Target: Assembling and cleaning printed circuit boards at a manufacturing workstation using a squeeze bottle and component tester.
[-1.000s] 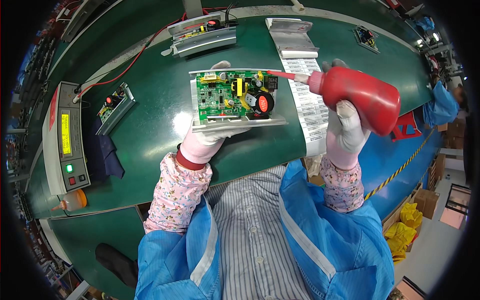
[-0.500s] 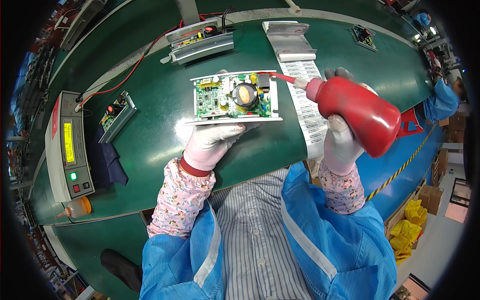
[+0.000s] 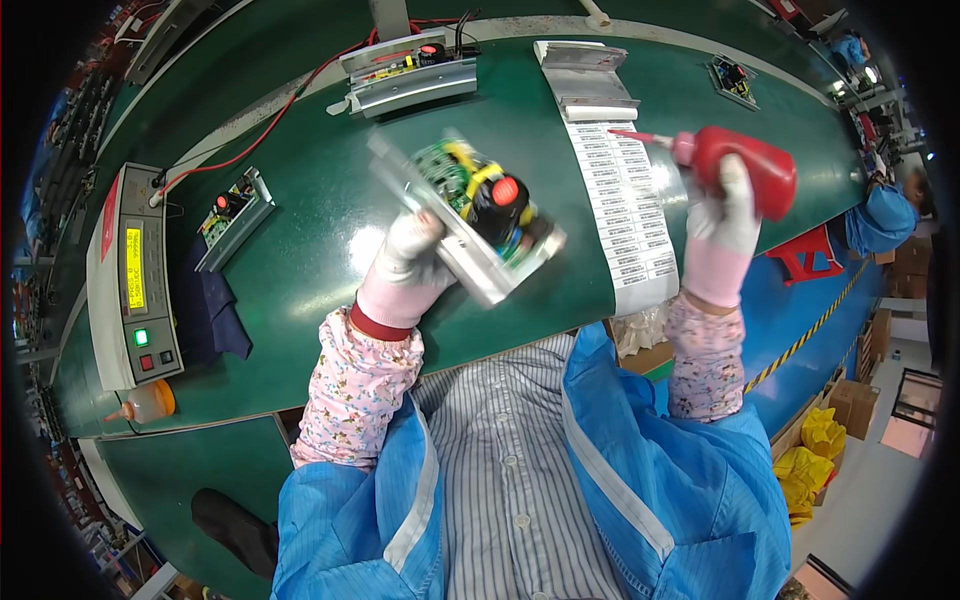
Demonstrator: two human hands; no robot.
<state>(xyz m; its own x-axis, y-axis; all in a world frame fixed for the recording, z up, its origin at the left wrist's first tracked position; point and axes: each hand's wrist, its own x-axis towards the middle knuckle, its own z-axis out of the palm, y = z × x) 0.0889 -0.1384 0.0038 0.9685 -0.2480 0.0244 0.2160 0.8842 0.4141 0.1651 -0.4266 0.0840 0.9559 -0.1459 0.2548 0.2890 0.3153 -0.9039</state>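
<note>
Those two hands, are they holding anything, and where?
Left hand: the circuit board, by one side of its metal frame. Right hand: the red bottle, by its body.

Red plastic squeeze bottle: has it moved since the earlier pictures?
Yes, rightward: the red bottle now has its nozzle tip over the white paper label strip; earlier, it was left of it.

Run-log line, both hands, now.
left hand: holds green circuit board in silver metal bracket, tilted | right hand: holds red plastic squeeze bottle, nozzle over white label strip | nozzle off board
</note>
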